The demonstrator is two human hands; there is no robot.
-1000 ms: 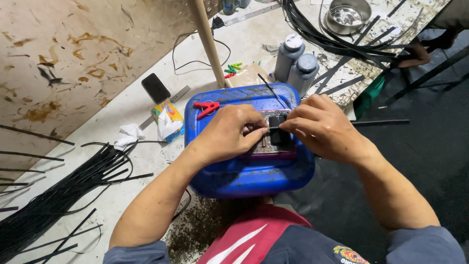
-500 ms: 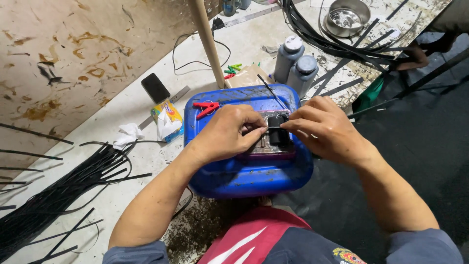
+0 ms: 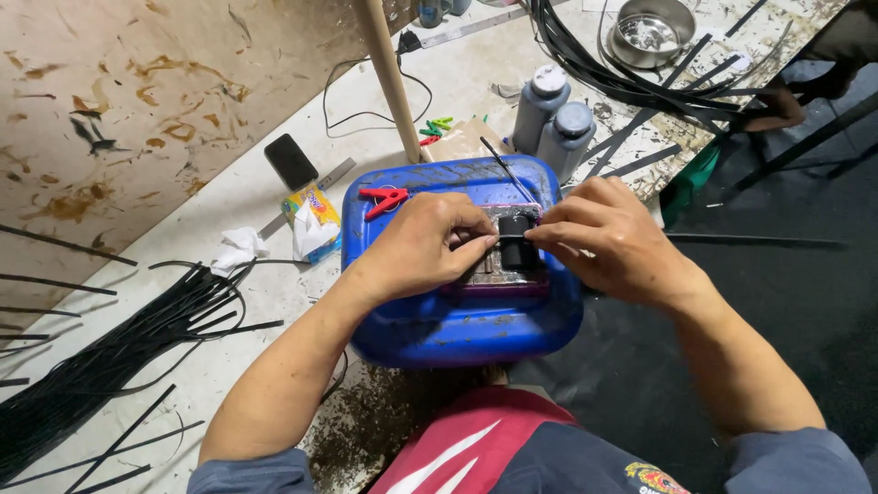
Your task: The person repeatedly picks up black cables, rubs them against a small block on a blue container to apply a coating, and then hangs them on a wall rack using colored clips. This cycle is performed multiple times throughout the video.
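A blue plastic jerrycan (image 3: 457,320) lies flat in front of me like a small work surface. On its top, both hands pinch a small black looped strap piece (image 3: 517,245). My left hand (image 3: 425,247) grips its left end with thumb and fingers. My right hand (image 3: 608,233) holds the right side, fingertips closed on it. Under the piece sits a grimy dark plate (image 3: 498,270). A red clip (image 3: 384,198) lies on the can's far left corner.
Bundles of black strips lie at the left (image 3: 110,357) and far right (image 3: 622,73). Two grey bottles (image 3: 553,114), a metal bowl (image 3: 654,27), a black phone (image 3: 291,161), a tissue pack (image 3: 311,224) and a wooden post (image 3: 389,73) stand beyond the can.
The view has shifted slightly. Both hands stay on the black piece with only small finger movements.
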